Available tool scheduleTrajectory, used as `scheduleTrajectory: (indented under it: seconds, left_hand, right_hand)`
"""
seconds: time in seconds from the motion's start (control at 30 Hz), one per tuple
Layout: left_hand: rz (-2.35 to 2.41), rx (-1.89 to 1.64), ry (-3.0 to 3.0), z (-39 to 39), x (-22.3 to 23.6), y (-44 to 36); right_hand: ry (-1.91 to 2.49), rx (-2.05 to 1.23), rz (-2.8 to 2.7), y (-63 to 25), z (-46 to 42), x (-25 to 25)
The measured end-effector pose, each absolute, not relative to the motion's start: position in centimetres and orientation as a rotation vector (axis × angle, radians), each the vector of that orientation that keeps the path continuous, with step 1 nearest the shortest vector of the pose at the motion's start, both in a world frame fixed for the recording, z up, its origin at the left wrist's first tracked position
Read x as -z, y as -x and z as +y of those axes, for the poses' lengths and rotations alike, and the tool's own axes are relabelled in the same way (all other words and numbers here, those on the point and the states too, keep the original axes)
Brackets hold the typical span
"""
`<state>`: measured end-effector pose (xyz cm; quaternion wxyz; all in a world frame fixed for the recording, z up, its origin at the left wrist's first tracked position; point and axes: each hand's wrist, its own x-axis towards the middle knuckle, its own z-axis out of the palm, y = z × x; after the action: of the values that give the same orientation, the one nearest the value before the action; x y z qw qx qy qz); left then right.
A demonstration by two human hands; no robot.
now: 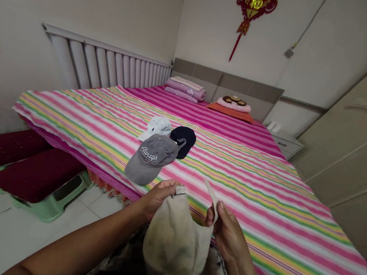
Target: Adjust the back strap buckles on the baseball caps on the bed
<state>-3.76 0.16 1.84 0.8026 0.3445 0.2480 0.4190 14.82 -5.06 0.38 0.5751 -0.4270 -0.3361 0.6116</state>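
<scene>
Head view: beige cap (172, 237) between the fingers, left hand (157, 200) gripping the buckle (180, 190) side, right hand (228, 228) pinching the strap (211, 193). Its open back points far, long axis near-to-far.

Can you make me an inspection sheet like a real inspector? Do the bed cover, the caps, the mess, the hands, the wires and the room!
Surface: striped bedsheet, spread out.
Job's things: beige cap, darker patches on it; strap out of the metal buckle.
Clutter: gray "Always" cap, white cap and navy cap, grouped together.
Hands: left hand grips the buckle side; right hand pinches the strap.
Cables: one cord along the wall, away from the caps.
Surroundings: headboard, radiator, red hanging ornament, nightstand, stools.
</scene>
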Motion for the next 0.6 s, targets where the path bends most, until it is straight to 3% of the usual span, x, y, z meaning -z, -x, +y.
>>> scheduleTrajectory:
  seconds: [0.2, 0.6]
  left_hand:
    - [0.637, -0.996, -0.808, 1.7, -3.4, 7.4]
    - [0.637, -0.834, -0.907, 11.3, -7.3, 17.4]
  right_hand:
    - [0.904, -1.785, -0.935, -12.1, -4.4, -0.7]
    - [0.833, -1.446, -0.748, -5.6, 6.1, -3.6]
